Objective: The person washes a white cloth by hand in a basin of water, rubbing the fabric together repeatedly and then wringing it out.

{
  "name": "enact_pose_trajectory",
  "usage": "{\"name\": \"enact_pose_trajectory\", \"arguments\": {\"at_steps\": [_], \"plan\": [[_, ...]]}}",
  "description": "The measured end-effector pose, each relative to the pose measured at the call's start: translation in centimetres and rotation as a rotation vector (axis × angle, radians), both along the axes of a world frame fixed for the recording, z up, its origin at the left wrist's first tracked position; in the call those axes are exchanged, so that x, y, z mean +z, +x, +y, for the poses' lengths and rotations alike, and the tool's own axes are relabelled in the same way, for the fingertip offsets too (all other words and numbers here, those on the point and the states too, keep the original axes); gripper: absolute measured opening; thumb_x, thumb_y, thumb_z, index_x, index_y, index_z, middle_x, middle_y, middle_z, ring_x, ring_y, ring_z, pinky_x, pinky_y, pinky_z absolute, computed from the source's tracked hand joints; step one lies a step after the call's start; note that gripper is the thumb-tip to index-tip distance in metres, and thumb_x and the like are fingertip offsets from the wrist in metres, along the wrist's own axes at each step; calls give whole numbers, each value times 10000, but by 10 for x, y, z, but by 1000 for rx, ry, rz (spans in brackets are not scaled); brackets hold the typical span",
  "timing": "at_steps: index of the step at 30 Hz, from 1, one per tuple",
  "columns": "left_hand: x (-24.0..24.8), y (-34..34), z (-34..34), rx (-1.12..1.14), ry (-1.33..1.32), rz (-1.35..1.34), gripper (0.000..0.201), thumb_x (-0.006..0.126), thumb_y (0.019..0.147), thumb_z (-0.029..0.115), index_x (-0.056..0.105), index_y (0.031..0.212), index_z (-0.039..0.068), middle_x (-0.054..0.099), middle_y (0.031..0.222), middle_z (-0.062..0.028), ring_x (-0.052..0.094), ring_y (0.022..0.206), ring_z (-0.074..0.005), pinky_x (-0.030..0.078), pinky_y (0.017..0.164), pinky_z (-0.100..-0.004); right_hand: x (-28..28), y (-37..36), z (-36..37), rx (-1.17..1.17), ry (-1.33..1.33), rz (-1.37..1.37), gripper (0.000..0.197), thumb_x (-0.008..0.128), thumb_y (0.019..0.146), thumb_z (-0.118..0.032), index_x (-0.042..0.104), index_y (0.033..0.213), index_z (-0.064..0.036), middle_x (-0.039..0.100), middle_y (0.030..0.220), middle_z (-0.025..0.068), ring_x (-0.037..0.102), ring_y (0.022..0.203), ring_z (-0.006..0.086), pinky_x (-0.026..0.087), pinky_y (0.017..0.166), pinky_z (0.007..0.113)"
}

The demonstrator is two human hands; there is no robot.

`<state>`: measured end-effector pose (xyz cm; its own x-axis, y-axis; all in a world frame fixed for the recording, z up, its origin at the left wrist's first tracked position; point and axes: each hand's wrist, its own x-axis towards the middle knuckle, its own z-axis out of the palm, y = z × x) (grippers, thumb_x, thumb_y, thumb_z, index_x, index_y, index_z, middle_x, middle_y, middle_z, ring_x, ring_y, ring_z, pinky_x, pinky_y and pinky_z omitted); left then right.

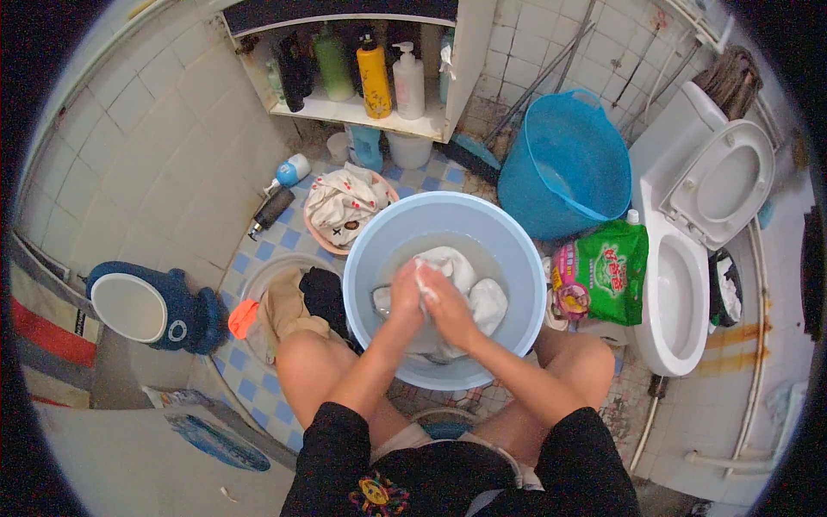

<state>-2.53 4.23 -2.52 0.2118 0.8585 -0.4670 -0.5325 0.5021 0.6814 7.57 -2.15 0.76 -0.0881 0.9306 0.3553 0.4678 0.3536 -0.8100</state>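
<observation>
Between my knees stands a light blue basin [361,258] with cloudy water in it. A white cloth garment [489,303] lies partly under the water, bunched up in places. My left hand [407,293] and my right hand [446,303] meet over the middle of the basin. Both are closed around a bunched part of the white garment, pressing it between them. The fingers partly hide the gripped piece, and the garment's exact kind cannot be made out.
Left of the basin are a pink basin [394,185] of patterned clothes and a tub with tan, black and orange clothes [293,306]. Right are a tall blue bucket [560,164], a green detergent bag [613,271] and a toilet [676,302]. Bottles fill a shelf [332,110] ahead.
</observation>
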Motion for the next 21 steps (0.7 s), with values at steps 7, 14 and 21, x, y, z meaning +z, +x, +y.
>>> {"name": "enact_pose_trajectory", "arguments": {"at_steps": [7,14,21], "plan": [[39,17,-34,-305,205,-25,328,455,877,178,494,1118,-41,552,1067,-100,524,963,-167,408,840,-289,-28,103,42,-196,-664,833,342,335,914,-191,466,1199,-53,552,1100,82,533,977,212,410,871,333],[-6,1,7,-53,303,242,377,429,889,165,441,1199,-49,511,1156,-136,470,1078,-194,348,926,-288,21,33,16,34,-222,-2,376,331,906,-181,414,1240,-29,429,1241,207,395,1167,296,264,1005,363],[30,27,-40,-355,402,308,393,455,883,207,453,1198,-29,506,1169,-115,474,1052,-178,351,918,-297,-13,67,27,-141,-371,180,433,297,907,-226,361,1270,2,360,1303,211,328,1229,296,242,1016,354]]}}
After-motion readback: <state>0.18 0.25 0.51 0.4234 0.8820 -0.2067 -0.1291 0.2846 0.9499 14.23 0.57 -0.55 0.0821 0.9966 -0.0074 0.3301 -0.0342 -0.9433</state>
